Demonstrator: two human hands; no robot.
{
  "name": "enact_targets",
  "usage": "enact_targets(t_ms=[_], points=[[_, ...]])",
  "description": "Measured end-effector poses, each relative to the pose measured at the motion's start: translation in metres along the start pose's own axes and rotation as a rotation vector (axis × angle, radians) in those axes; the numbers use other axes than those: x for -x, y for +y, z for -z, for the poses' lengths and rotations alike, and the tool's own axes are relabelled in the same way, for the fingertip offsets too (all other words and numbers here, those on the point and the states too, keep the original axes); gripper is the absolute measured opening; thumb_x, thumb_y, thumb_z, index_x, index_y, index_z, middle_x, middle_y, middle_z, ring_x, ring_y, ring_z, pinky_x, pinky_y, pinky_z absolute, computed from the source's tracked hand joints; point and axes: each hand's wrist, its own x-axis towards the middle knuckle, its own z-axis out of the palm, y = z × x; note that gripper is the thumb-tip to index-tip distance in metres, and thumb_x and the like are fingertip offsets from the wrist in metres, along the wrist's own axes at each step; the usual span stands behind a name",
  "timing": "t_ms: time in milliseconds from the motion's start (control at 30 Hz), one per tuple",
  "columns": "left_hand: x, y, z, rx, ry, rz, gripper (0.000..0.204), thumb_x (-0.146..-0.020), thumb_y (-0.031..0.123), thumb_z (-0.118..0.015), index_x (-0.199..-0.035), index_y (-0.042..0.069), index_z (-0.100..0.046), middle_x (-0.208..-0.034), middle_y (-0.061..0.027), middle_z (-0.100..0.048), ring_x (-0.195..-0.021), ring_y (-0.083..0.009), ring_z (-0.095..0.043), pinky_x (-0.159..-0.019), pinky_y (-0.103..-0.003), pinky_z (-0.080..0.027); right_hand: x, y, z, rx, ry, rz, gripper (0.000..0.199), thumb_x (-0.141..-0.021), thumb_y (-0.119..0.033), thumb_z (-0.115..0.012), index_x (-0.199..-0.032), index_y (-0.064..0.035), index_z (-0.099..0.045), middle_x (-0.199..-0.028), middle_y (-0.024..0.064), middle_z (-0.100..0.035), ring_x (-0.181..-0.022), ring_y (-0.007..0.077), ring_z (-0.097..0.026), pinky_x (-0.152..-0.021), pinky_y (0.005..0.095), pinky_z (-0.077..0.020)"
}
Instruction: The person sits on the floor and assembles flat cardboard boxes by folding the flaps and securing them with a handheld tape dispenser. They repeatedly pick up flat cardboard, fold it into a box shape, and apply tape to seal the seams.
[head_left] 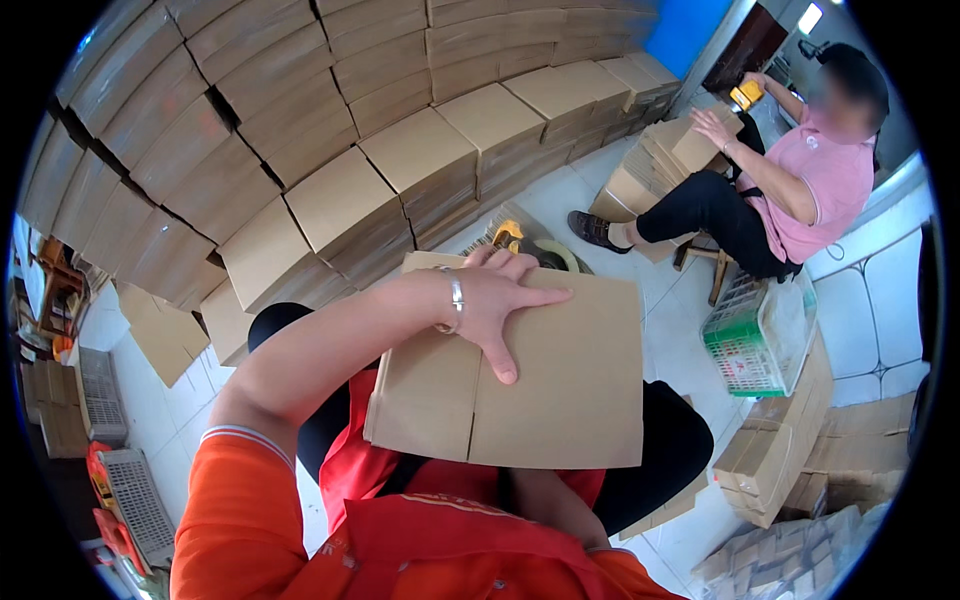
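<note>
Cardboard box (540, 375), flat and brown, lay across the person's lap, its long edges running left to right and a centre seam showing on its top face. Left hand (495, 300) lay spread on the top face, palm down, fingers pointing right and the thumb angled toward the near edge; it pressed rather than gripped, with a silver bracelet (455, 300) at the wrist. Right hand was hidden beneath the box's near edge, only the forearm (550, 505) showing; whether it was open or closed could not be told. Tape dispenser (510, 237), yellow and black, sat just beyond the box's far edge.

Stacks of folded cartons (300, 140) rose in rows beyond the knees, filling the far and left side. White tiled floor (680, 310) showed as a narrow strip to the right of the box. Across that strip a second person (800, 185) in a pink top sat on a low stool with both hands on another carton (690, 145). Green plastic crate (750, 350) stood near that stool, and a lower pile of flat cartons (780, 445) lay to the near right.
</note>
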Motion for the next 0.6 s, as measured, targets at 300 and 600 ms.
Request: enact_targets(t_ms=[300,600], points=[[-0.016,-0.028,-0.024,-0.029,-0.053,-0.017,0.117,-0.048,0.051,-0.087,-0.150,0.038,-0.033,-0.154,-0.0213,-0.024,-0.144,-0.0390,-0.018,-0.116,-0.054,-0.007,-0.005,-0.001,0.004,0.014,0.044,0.008,0.057,-0.099,-0.045,-0.044,-0.141,-0.0057,-0.044,-0.137,0.0161,-0.053,-0.126,0.0284,-0.051,-0.105,0.0411,-0.0410],[-0.010,-0.033,-0.072,-0.017,0.087,-0.026,0.110,-0.054,0.053,-0.085,-0.150,0.038,-0.032,-0.158,-0.0173,-0.020,-0.147,-0.0384,-0.012,-0.117,-0.058,-0.002,0.072,-0.022,-0.002,-0.017,0.198,-0.141,0.052,-0.100,-0.039,-0.047,-0.139,-0.0053,-0.046,-0.136,0.0199,-0.053,-0.126,0.0301,-0.051,-0.108,0.0386,-0.0400]])
